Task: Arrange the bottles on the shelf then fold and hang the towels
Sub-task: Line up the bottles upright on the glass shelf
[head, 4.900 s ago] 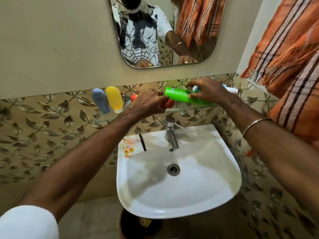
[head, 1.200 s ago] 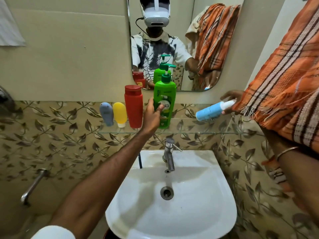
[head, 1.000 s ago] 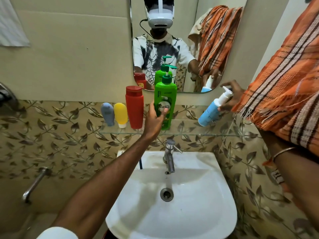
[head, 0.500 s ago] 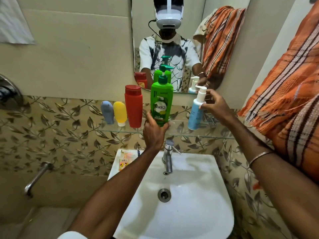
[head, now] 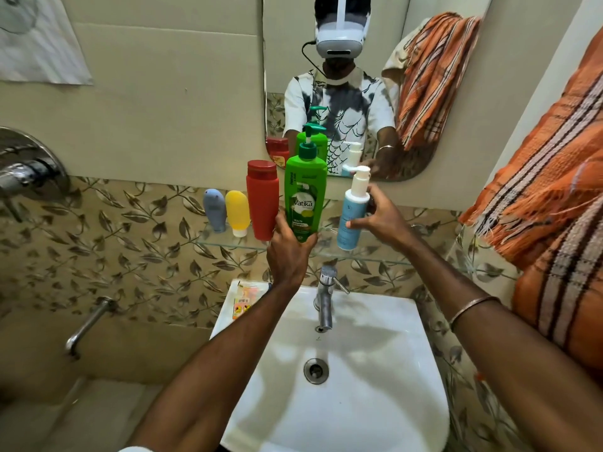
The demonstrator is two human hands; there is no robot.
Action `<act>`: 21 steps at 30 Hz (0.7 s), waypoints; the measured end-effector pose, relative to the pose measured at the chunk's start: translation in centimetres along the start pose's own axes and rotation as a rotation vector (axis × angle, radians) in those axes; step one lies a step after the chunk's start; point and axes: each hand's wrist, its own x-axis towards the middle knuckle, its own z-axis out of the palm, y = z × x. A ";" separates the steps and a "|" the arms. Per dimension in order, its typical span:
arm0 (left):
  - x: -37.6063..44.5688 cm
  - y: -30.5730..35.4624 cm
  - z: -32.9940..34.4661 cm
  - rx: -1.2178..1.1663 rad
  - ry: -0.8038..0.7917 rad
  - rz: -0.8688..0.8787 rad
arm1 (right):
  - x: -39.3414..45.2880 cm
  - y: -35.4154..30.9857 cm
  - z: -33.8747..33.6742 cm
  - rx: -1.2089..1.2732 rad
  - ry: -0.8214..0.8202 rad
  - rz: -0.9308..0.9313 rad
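A glass shelf (head: 228, 244) runs under the mirror. On it stand a grey-blue tube (head: 214, 209), a yellow tube (head: 238, 212) and a red bottle (head: 262, 199), all upright. My left hand (head: 288, 252) grips the base of a green pump bottle (head: 305, 197), upright beside the red one. My right hand (head: 380, 220) holds a light blue pump bottle (head: 352, 212) upright over the shelf, right of the green one. An orange striped towel (head: 551, 203) hangs bunched at the right.
A white basin (head: 346, 386) with a steel tap (head: 324, 301) sits below the shelf. A mirror (head: 342, 76) hangs above. A small packet (head: 244, 301) lies on the basin's left corner. Wall taps (head: 88, 324) stick out at the left.
My right hand brought the light blue bottle from tilted at the right to upright beside the green bottle. My left hand stays on the green bottle's base.
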 end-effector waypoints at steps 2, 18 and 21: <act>-0.1 0.0 0.0 0.004 0.002 -0.003 | 0.0 0.0 0.9 0.008 -0.024 -0.013; 0.2 -0.1 -0.2 0.030 -0.021 0.007 | -0.4 -0.5 2.8 0.002 -0.037 -0.009; 0.2 -0.2 -0.3 0.046 -0.021 0.016 | -0.3 -0.8 3.2 0.009 -0.040 -0.020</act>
